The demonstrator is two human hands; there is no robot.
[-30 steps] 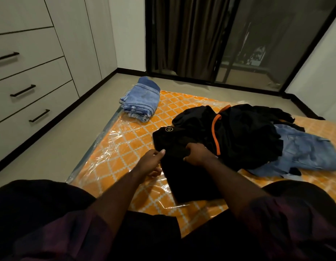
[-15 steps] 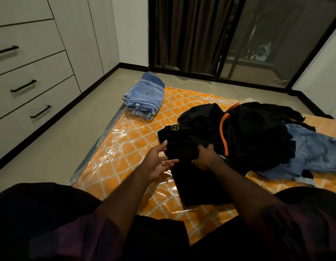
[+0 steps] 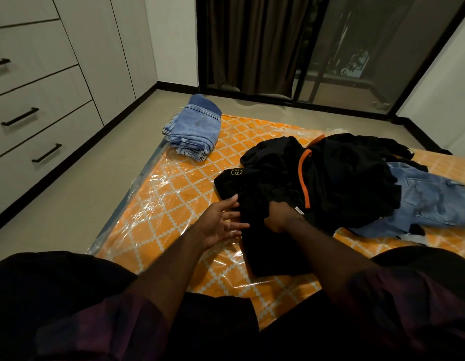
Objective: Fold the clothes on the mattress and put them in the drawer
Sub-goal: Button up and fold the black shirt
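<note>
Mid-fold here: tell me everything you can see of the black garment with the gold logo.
The black garment is soft, matte dark cloth with a small round gold logo near its far left corner. It lies partly folded on the plastic-wrapped orange mattress, its near end flat and roughly rectangular, its far side bunched against the heap of dark clothes. The right hand grips a bunch of cloth at its middle; the left hand is open, fingers spread at its left edge.
</note>
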